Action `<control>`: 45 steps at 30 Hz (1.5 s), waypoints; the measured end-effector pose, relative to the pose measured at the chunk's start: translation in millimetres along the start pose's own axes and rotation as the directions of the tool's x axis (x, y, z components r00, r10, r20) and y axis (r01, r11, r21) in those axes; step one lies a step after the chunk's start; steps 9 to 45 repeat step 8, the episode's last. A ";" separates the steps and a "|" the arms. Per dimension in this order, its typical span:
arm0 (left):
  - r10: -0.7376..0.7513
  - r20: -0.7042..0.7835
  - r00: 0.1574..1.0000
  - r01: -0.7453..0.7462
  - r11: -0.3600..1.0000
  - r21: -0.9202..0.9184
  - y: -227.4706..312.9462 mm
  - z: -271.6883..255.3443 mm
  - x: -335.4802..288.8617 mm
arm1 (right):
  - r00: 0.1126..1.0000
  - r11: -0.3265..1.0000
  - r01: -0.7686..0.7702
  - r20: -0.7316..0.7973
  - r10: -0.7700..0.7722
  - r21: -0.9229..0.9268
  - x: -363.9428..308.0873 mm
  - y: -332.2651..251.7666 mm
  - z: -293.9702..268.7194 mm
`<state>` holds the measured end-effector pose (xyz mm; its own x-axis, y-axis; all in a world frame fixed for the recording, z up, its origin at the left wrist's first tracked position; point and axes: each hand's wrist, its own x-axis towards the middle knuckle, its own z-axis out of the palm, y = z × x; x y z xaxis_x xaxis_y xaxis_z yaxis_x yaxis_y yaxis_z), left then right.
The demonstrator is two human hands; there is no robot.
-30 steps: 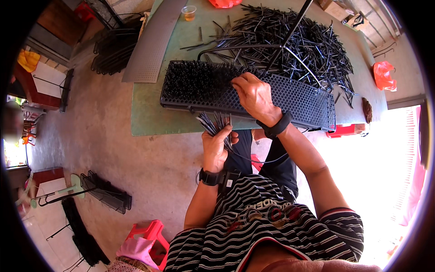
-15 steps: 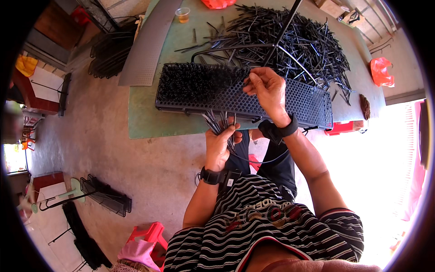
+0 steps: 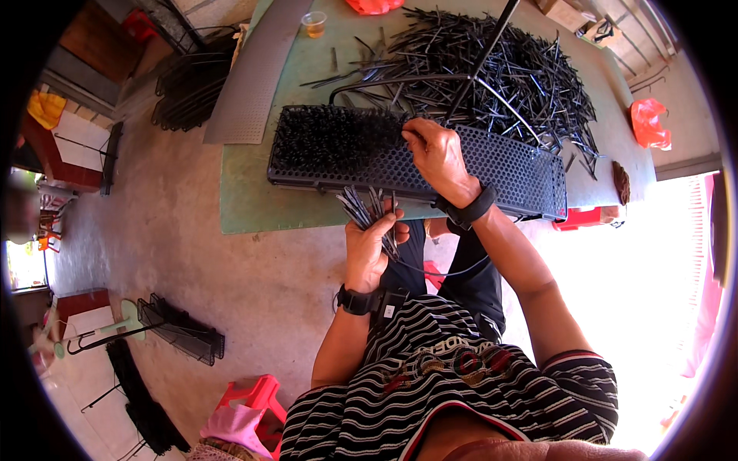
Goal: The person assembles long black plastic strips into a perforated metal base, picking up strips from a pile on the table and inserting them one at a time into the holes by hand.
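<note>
A long black panel full of round holes lies along the table's near edge. Dense black bristles stand up from its left part, while the holes on the right are bare. My right hand is over the panel at the border of the bristles, thumb and fingertips pinched together; what they pinch is too small to make out. In front of the table edge, my left hand is closed round a bundle of thin black strips, their ends sticking up past the fingers.
Behind the panel a big heap of loose black strips covers the green table. A bent metal rod frame rises there. A cup of amber liquid and a grey perforated sheet are at the left; a red bag lies right.
My right hand has shifted left and slightly nearer the bristles, its fingers now pointing down toward the panel. The left hand with its strips has hardly moved.
</note>
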<state>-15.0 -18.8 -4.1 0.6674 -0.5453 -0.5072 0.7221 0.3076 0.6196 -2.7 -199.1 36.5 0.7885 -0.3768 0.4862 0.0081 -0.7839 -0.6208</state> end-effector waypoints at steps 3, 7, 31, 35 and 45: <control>-0.001 0.011 1.000 0.001 1.000 -0.015 3.0 0.5 -3.5 | 0.999 0.993 0.007 0.047 -0.002 -0.117 -2.2 -5.9 -3.1; -0.007 0.070 0.998 0.011 0.998 -0.064 9.6 1.9 -7.6 | 0.794 0.918 -0.355 0.576 0.197 0.176 -10.6 -15.2 -22.9; -0.003 0.123 0.992 0.012 0.997 -0.077 9.0 0.6 -6.8 | 0.651 0.811 -0.495 0.752 0.109 0.312 -16.2 -9.5 -23.3; -0.003 0.123 0.992 0.012 0.997 -0.077 9.0 0.6 -6.8 | 0.651 0.811 -0.495 0.752 0.109 0.312 -16.2 -9.5 -23.3; -0.003 0.123 0.992 0.012 0.997 -0.077 9.0 0.6 -6.8 | 0.651 0.811 -0.495 0.752 0.109 0.312 -16.2 -9.5 -23.3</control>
